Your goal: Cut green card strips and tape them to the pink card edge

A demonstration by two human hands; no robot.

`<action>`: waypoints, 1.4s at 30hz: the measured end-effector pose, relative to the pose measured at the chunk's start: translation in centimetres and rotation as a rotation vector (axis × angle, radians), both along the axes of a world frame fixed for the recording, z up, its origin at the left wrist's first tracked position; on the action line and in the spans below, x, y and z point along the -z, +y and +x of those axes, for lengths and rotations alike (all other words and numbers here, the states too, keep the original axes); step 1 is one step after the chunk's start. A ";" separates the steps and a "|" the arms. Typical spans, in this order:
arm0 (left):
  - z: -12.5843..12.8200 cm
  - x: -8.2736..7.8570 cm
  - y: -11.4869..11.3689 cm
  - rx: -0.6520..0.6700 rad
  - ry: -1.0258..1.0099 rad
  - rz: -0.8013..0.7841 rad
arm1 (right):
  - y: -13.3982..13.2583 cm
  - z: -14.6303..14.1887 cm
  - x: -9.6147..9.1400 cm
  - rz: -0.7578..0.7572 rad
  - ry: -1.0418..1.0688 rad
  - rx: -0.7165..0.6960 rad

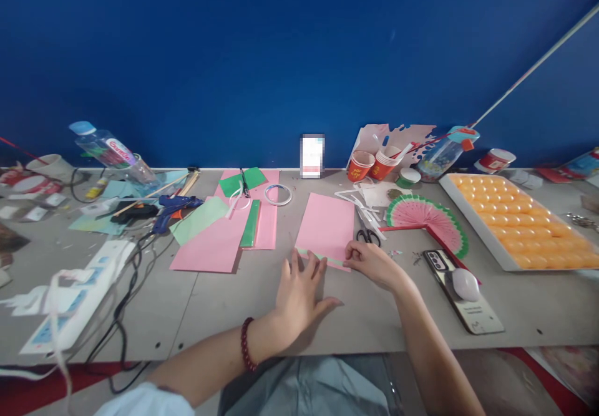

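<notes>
A pink sheet of paper lies on the table in front of me, with a thin light-green strip along its near edge. Spread fingers of my left hand rest on that near edge, palm down. At the near right corner, the curled thumb and fingers of my right hand pinch the edge of the paper; the exact contact is partly hidden by the fingers. Black-handled scissors lie just beyond my right hand. White paper strips are scattered to the right of the sheet.
Left of the sheet are more pink paper, a tape ring, a blue glue gun and a power strip with cables. To the right are a watermelon fan, a phone, red paper cups and an orange-filled tray.
</notes>
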State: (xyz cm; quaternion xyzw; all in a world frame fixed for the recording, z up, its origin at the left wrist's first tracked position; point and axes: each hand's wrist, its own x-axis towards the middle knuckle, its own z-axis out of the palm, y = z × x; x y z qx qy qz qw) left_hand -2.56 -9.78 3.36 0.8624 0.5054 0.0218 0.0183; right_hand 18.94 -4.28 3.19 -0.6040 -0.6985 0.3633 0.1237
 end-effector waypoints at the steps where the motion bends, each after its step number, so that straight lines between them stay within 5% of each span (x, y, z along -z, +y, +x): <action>1: 0.0 0.1 0.0 -0.002 0.003 0.011 | 0.0 0.0 0.0 0.000 0.002 0.002; 42: 0.1 0.4 0.8 -0.039 0.057 0.185 | 0.0 -0.1 -0.3 -0.013 0.018 -0.006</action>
